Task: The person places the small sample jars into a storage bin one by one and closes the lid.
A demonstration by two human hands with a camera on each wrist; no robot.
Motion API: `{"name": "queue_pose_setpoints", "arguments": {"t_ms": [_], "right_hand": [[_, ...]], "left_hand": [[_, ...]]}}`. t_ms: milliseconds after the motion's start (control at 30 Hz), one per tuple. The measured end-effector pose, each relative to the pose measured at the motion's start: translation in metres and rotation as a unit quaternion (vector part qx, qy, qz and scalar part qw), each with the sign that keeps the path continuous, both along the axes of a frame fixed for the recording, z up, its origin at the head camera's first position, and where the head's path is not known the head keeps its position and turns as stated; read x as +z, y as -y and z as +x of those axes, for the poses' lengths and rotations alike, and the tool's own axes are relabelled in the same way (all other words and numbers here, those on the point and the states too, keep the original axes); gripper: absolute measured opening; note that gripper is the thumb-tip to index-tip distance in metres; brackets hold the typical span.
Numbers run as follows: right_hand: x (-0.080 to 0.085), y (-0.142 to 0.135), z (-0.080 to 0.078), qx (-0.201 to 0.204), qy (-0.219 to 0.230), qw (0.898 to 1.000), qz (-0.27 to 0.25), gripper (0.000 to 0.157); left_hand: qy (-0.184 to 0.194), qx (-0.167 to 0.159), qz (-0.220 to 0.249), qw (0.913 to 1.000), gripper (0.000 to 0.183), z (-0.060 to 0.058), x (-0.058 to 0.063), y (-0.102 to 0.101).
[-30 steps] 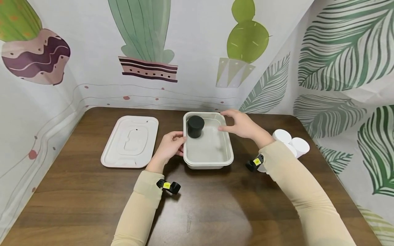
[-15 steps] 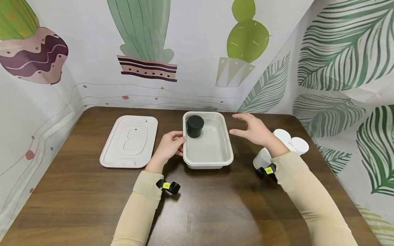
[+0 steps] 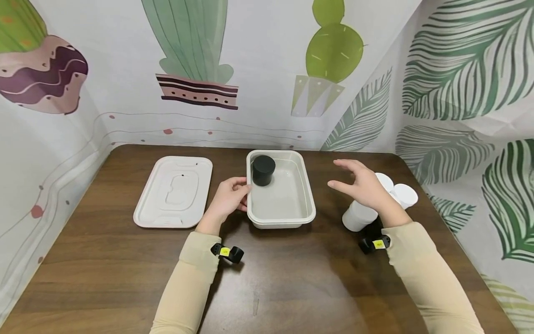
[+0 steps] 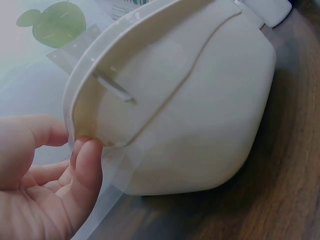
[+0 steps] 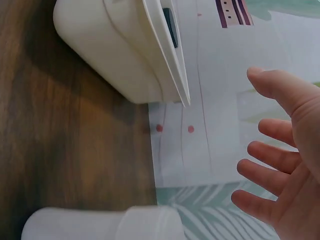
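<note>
A cream plastic box (image 3: 280, 197) stands uncovered on the table, with a black cylinder (image 3: 263, 170) in its far left corner. My left hand (image 3: 228, 198) holds the box's left rim; in the left wrist view the thumb and fingers (image 4: 89, 172) pinch that rim. To the right of the box, my right hand (image 3: 359, 184) hangs in the air with spread fingers and holds nothing. Close by it are several white bottles (image 3: 358, 216), partly hidden behind the hand and wrist. The right wrist view has one capped white bottle (image 5: 100, 224) at its lower edge.
A flat white lid (image 3: 174, 192) lies on the brown table (image 3: 292, 278), left of the box. Behind the table hangs a white cloth (image 3: 267, 60) printed with cacti and leaves.
My right hand has drawn back from inside the box's right rim, rightward toward the white bottles. The left hand stays on the rim, and the black cylinder has not moved.
</note>
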State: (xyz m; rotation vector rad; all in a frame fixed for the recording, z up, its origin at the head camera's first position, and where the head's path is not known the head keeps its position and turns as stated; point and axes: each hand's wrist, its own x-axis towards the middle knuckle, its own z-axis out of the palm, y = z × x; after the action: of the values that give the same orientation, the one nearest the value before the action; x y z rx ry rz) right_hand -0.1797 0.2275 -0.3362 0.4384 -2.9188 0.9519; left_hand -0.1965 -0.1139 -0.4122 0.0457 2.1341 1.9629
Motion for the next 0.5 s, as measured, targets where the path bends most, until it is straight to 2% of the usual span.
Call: {"name": "queue_pose_setpoints", "arguments": {"t_ms": [500], "right_hand": [[-0.007, -0.042, 0.037, -0.08, -0.027, 0.996, -0.024, 0.064]], "left_hand": [[0.002, 0.002, -0.003, 1.0, 0.038, 0.0, 0.0, 0.0]]}}
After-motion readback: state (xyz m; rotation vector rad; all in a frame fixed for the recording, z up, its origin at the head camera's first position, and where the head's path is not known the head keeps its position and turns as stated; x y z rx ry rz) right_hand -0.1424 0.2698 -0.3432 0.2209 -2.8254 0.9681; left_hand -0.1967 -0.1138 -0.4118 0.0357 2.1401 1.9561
